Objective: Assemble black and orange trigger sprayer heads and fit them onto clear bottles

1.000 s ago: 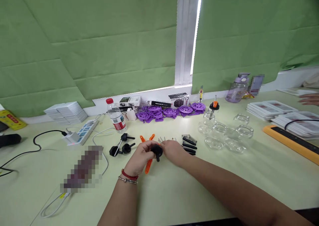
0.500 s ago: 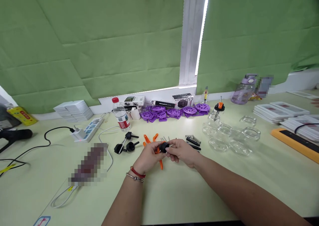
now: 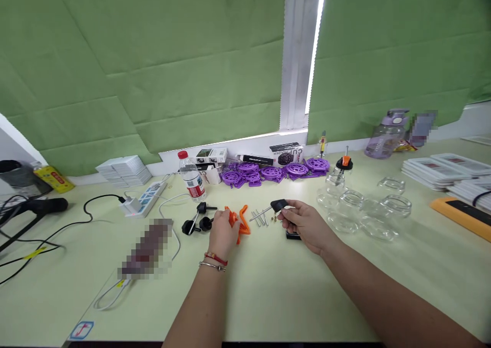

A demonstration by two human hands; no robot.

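My right hand (image 3: 305, 224) grips a black plastic cap (image 3: 278, 204) with a thin metal rod (image 3: 261, 213) pointing left from it. My left hand (image 3: 223, 231) is over the orange plastic parts (image 3: 244, 220), its fingers bent round one of them; the fingertips are partly hidden. Left of this hand lie several black caps (image 3: 206, 223) with rods and side arms. Metal screws or pins (image 3: 262, 218) and tiny brass-coloured pieces (image 3: 273, 218) lie between my hands. A black bar-shaped part (image 3: 292, 235) shows below my right fingers.
Several clear glass jars (image 3: 351, 212) stand at the right, one topped by a black-and-orange assembly (image 3: 344, 163). Purple plastic parts (image 3: 271, 173) line the back, near a water bottle (image 3: 192, 177). A power strip (image 3: 151, 199) and cables (image 3: 92, 205) lie left.
My hands have parted: the right has drawn back rightward with the black cap, its rod now showing. The left has released the cap and reached onto the orange parts. The view has shifted slightly.
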